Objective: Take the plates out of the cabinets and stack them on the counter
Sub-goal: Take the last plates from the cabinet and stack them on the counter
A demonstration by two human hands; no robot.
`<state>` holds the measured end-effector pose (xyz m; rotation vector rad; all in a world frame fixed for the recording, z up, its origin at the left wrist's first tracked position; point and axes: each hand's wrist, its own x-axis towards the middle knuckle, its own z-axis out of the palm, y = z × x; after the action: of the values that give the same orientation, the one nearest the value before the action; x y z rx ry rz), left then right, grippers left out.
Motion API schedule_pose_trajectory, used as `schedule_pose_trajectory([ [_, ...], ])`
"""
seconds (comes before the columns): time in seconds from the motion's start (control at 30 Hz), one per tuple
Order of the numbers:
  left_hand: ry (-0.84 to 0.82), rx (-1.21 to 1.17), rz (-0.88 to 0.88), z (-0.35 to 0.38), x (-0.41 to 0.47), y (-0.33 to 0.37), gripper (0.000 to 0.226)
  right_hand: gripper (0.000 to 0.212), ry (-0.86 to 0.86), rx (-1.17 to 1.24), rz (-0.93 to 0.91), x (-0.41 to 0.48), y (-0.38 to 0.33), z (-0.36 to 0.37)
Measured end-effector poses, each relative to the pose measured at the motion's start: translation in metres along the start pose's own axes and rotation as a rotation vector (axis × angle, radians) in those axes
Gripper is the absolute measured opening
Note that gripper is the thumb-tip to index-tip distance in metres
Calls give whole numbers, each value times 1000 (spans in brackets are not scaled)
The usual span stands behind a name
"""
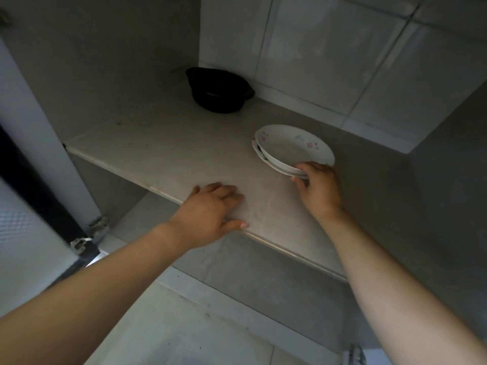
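A small stack of white plates with flower prints sits on the right part of the cabinet shelf. My right hand grips the near rim of the stack, thumb under the edge and fingers on top. My left hand rests flat on the front of the shelf, fingers spread, thumb along the shelf's front edge. How many plates the stack holds is hard to tell; at least two rims show.
A black pot with side handles stands at the back of the shelf against the tiled wall. An open cabinet door with hinges hangs at the left. A lower shelf lies below.
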<state>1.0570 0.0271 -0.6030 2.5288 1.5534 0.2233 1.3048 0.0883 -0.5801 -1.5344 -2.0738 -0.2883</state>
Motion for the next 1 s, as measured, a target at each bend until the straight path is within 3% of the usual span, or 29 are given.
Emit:
schedule_pose_trajectory([
  [0.23,3,4,1,2,0,-1,112,20,41,-13,-48,-8,-1,1],
  [0.47,2,3,-6,1,-1,0,94,17,76,0,-90,-46,-7,-17],
  [0.67,145,-61,4,7,-12,0,64,22,107,15,-96,-96,-22,-43],
  [0.8,132,-79,-17,7,-11,0,66,12,87,4,-72,-115,-31,-55],
  [1.0,105,-69,16,1,-12,-3,73,15,62,-4,-42,-130,-41,-67],
])
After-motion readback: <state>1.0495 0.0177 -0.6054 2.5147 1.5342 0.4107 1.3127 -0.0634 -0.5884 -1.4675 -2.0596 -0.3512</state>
